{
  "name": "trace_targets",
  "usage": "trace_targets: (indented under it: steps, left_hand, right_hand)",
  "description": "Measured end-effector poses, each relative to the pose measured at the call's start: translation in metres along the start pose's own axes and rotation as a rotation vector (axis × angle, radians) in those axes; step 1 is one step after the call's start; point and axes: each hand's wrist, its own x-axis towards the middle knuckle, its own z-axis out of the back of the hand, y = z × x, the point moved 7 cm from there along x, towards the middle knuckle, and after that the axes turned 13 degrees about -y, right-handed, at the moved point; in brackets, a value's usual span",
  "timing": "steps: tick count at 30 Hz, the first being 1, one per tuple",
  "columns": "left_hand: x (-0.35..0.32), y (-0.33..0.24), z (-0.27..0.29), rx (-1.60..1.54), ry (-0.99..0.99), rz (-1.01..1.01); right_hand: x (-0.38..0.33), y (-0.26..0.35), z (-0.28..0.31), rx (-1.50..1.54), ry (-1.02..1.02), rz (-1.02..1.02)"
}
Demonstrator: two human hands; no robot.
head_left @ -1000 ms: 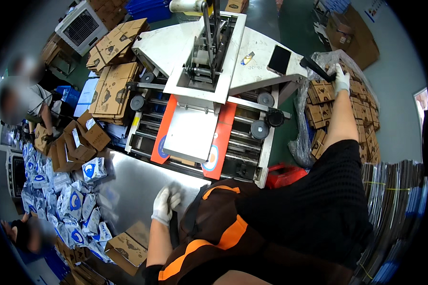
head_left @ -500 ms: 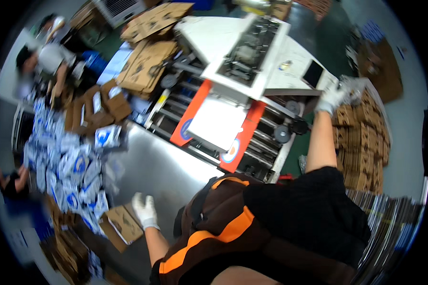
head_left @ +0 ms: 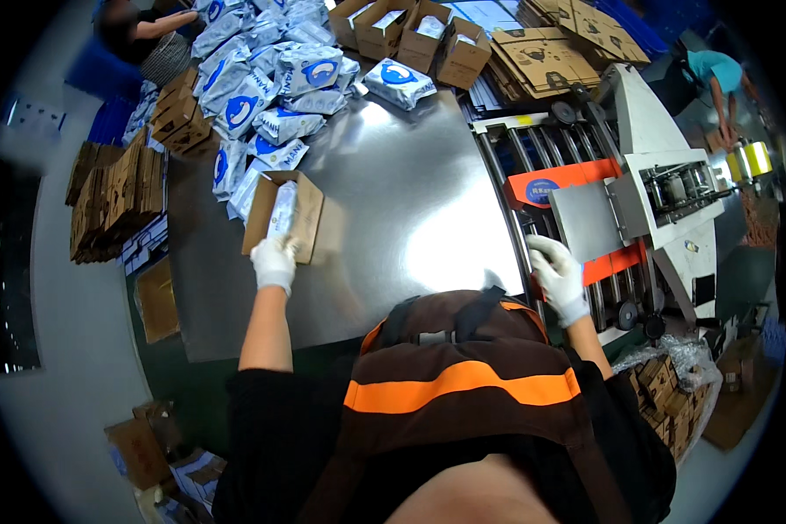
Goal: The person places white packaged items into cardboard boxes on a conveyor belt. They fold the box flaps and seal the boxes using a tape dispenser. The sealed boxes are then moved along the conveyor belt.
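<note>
My left hand (head_left: 274, 263), in a white glove, grips the near edge of an open brown cardboard box (head_left: 284, 216) lying on the shiny steel table (head_left: 393, 210). A white and blue pouch sits inside that box. My right hand (head_left: 559, 278), also gloved, rests on the edge of the roller conveyor (head_left: 533, 188) beside the orange guide of the box-sealing machine (head_left: 664, 201). Its fingers curl over the frame rail.
A heap of white and blue pouches (head_left: 262, 105) covers the table's far left. Open cartons (head_left: 419, 39) and flat cardboard (head_left: 550, 52) lie beyond. Stacked flat boxes (head_left: 113, 201) stand on the left. Other people work at the far left (head_left: 140, 26) and far right (head_left: 716, 74).
The view swung left. My right hand came back from the stack of boxes on the right to the conveyor edge. My left hand reached forward and took hold of the open box.
</note>
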Motion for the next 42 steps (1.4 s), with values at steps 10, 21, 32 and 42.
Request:
trace_targets:
  steps: [10,21,32,42]
  left_hand:
    - [-0.100,-0.137,0.016,-0.433,-0.055,-0.551]
    - [-0.073,-0.159,-0.013,-0.648,0.162,-0.596]
    - [-0.050,-0.170,-0.074,-0.432,0.314,-0.272]
    - [-0.147,-0.189,-0.147,-0.755,0.950,0.347]
  right_hand:
    - [-0.002,0.044,-0.182,-0.291,0.574,0.009]
    - [0.004,-0.013,-0.240,0.359,0.704,-0.566]
    - [0.037,0.113,-0.157,-0.182,-0.174,0.542]
    - [-0.015,-0.032,-0.124,-0.482,0.186,0.615]
